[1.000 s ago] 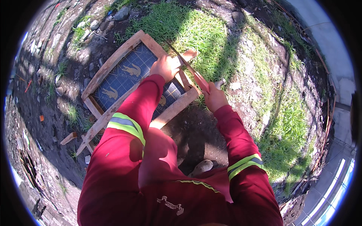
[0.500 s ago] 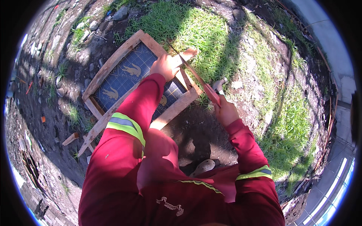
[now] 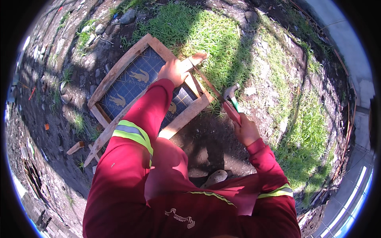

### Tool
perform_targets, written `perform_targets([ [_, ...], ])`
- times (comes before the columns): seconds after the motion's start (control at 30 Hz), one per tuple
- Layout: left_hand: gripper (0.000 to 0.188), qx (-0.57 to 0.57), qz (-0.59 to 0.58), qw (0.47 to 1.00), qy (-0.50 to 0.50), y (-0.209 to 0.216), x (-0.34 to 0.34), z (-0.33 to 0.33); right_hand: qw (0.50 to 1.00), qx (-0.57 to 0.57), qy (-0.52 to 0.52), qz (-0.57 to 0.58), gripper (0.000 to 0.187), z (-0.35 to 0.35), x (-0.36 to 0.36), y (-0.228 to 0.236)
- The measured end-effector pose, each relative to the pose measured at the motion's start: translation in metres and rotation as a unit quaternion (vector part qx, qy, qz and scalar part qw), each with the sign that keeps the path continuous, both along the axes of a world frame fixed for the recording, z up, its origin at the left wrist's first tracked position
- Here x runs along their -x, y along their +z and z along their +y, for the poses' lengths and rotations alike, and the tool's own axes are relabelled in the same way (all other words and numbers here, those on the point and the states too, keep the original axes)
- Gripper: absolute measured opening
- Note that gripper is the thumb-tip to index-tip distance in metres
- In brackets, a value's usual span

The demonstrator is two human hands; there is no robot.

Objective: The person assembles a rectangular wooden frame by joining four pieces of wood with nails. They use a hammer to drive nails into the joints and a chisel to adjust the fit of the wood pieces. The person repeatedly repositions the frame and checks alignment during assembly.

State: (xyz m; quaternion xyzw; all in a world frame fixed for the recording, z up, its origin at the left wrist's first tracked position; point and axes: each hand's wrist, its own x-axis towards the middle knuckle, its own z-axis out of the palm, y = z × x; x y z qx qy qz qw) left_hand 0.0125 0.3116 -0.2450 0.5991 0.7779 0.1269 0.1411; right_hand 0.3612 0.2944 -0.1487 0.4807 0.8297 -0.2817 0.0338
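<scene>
My left hand (image 3: 173, 72) is closed on a long wooden slat (image 3: 115, 123) that lies slantwise across a wooden frame (image 3: 122, 70). The slat's far end sticks out past the frame, over the grass. My right hand (image 3: 247, 131) grips the red handle of a handsaw (image 3: 210, 85). Its narrow blade runs up to the left and meets the slat just right of my left hand. A claw hammer (image 3: 230, 93) with a green handle lies on the ground beside the saw. Inside the frame is a dark panel (image 3: 155, 63) with a grid and pale crocodile figures.
Grass (image 3: 216, 35) grows beyond and to the right of the frame. Stones, including a large one (image 3: 127, 16), dot the dirt at the upper left. A short wood offcut (image 3: 75, 147) lies left of the slat's near end. My shoe (image 3: 216, 177) shows below the frame.
My right hand has pulled the saw back, down and to the right, so less blade shows beyond the slat. My left hand stays on the slat.
</scene>
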Motion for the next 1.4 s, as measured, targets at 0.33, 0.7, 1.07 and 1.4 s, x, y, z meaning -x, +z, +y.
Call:
perform_targets([
  [0.33,0.049,-0.024,-0.008,1.000,0.008,0.008,0.001,-0.002,0.997,-0.052,0.009,0.058,0.024,0.047,0.099,-0.055],
  [0.7,0.048,-0.027,-0.041,0.998,0.050,-0.005,0.004,-0.003,0.995,-0.058,0.023,0.074,0.021,0.049,0.096,-0.051],
  [1.07,0.047,-0.012,-0.047,0.997,0.055,0.002,0.004,-0.002,0.997,0.027,-0.022,-0.065,0.023,0.012,0.037,0.049],
  [1.4,0.059,0.010,0.034,0.999,-0.019,0.005,-0.034,-0.020,0.998,0.014,-0.061,0.033,0.025,0.001,0.032,-0.091],
])
